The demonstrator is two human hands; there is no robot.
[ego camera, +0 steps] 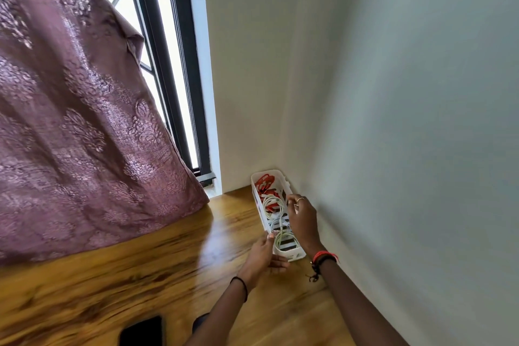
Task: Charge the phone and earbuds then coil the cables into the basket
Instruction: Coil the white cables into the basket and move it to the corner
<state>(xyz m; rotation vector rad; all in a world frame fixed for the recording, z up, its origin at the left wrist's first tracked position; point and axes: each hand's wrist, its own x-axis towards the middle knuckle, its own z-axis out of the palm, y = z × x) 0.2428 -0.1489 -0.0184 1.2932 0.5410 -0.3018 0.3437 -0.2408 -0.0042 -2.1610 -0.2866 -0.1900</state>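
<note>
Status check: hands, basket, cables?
Left hand grips basket near rim. Right hand over its wall side, grip unclear. Red cables and white cables coiled inside. No obstruction seen.

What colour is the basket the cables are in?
White. The basket shows best in the head view.

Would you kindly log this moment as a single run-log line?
white slotted plastic basket: holds red coiled cables, white coiled cables | left hand: grips its near rim | right hand: at right rim, grip unclear
</note>
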